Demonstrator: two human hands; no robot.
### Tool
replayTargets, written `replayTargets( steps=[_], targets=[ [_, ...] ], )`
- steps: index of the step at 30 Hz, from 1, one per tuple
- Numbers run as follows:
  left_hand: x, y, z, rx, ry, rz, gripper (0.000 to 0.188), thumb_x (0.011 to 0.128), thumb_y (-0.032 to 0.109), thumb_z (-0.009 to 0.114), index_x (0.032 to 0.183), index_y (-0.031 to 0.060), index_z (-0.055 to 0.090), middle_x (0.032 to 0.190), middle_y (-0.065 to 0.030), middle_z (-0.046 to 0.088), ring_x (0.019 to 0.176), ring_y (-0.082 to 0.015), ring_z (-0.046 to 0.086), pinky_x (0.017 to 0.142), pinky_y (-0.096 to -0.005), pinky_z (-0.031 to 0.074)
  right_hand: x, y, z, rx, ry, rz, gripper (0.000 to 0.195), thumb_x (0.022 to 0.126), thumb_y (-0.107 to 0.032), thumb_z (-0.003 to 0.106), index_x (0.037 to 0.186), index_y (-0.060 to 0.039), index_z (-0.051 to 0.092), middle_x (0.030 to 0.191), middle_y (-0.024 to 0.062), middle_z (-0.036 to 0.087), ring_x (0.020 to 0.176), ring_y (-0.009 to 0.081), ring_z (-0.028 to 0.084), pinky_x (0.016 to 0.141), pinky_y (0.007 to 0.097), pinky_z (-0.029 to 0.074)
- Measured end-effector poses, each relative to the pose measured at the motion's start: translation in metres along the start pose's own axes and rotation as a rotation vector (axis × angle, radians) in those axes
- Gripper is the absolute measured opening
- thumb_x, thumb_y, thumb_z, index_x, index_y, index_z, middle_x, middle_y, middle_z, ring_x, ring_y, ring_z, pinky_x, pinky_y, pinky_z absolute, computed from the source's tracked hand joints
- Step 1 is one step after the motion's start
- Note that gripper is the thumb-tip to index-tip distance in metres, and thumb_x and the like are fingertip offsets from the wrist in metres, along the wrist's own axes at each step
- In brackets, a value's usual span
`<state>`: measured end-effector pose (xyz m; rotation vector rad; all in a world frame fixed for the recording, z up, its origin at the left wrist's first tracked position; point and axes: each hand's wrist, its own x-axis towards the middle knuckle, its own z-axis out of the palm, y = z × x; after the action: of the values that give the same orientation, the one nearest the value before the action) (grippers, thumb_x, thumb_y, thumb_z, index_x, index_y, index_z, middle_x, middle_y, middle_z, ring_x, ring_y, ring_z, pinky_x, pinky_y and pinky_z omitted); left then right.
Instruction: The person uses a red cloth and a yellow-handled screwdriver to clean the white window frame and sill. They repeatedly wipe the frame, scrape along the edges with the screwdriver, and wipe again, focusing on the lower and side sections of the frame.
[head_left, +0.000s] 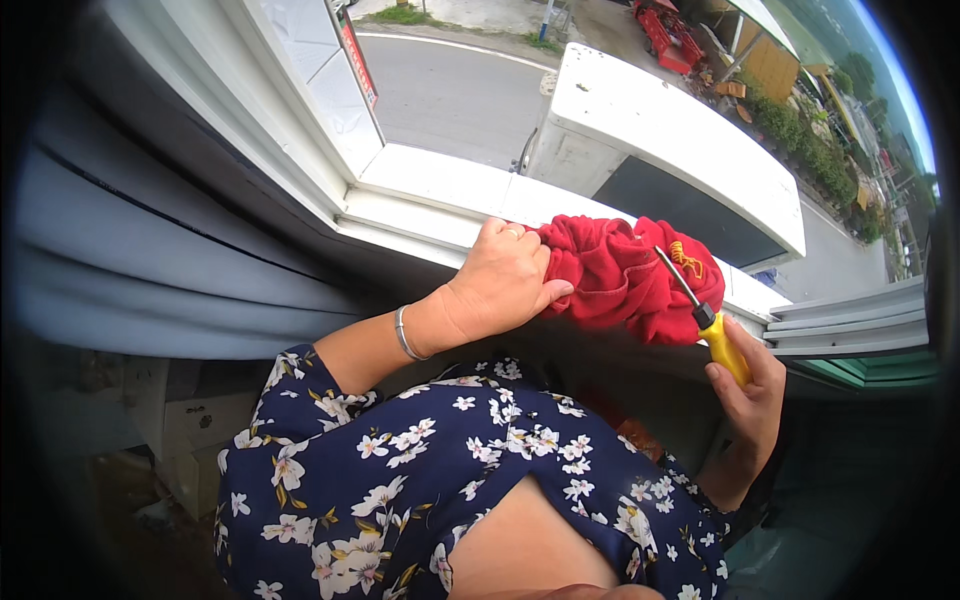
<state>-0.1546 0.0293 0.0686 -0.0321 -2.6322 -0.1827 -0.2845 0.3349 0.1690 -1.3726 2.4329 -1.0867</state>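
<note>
A crumpled red cloth (607, 270) with yellow stitching at its right end lies bunched over the window sill. My left hand (506, 274) grips its left end, thumb on top and fingers curled into the folds. In my right hand (750, 382) is a screwdriver (720, 345) with a yellow handle and a dark collar. Its metal shaft points up and left, the tip in front of the cloth's right part. Whether the tip touches the fabric, I cannot tell.
Beyond the sill (442, 180) stands a white air-conditioner outdoor unit (675, 142), above a road (450, 90). Grey-blue curtains (187, 240) hang at left beside the white window frame (255, 112). Window track rails (847, 319) run at right. A drawer cabinet (199, 420) sits low at left.
</note>
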Motion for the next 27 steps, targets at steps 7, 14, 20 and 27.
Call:
replayTargets(
  steps=[7,14,20,27],
  targets=[
    [0.055,0.035,0.032,-0.222,-0.176,0.272,0.031,0.085,0.031,0.070,0.074,0.0031,0.063,0.070,-0.0103,0.061,0.070,-0.0290,0.061,0.070,-0.0398,0.046,-0.106,0.011,-0.002,0.246,0.539,0.397,0.052,0.089,-0.006,0.068,0.138,0.0009,0.052,0.118,0.0090,0.064,0.097,0.0112,0.059,0.086,0.0232,0.046],
    [0.112,0.086,0.064,-0.281,-0.338,0.392,0.024,0.087,0.021,0.065,0.074,0.0020,0.062,0.071,-0.0163,0.064,0.068,-0.0346,0.065,0.064,-0.0442,0.051,-0.176,0.013,0.015,0.195,0.744,0.531,0.050,0.089,-0.005,0.067,0.138,-0.0009,0.053,0.106,0.0049,0.062,0.076,0.0051,0.054,0.068,0.0183,0.045],
    [0.150,0.148,0.108,-0.329,-0.277,0.415,0.019,0.083,0.017,0.064,0.073,0.0018,0.064,0.070,-0.0178,0.065,0.069,-0.0317,0.066,0.065,-0.0415,0.052,-0.202,0.028,0.009,0.197,0.832,0.619,0.050,0.089,-0.005,0.066,0.138,-0.0026,0.053,0.101,0.0046,0.062,0.068,0.0055,0.052,0.059,0.0199,0.045],
    [0.271,0.114,0.085,-1.772,-0.494,-0.743,0.019,0.099,0.027,0.061,0.106,0.0097,0.066,0.098,-0.0036,0.071,0.083,-0.0137,0.066,0.076,-0.0319,0.056,-0.217,0.057,0.002,0.276,0.964,0.714,0.050,0.089,-0.002,0.064,0.138,-0.0045,0.054,0.099,0.0037,0.061,0.066,0.0055,0.050,0.058,0.0188,0.044]
  ],
)
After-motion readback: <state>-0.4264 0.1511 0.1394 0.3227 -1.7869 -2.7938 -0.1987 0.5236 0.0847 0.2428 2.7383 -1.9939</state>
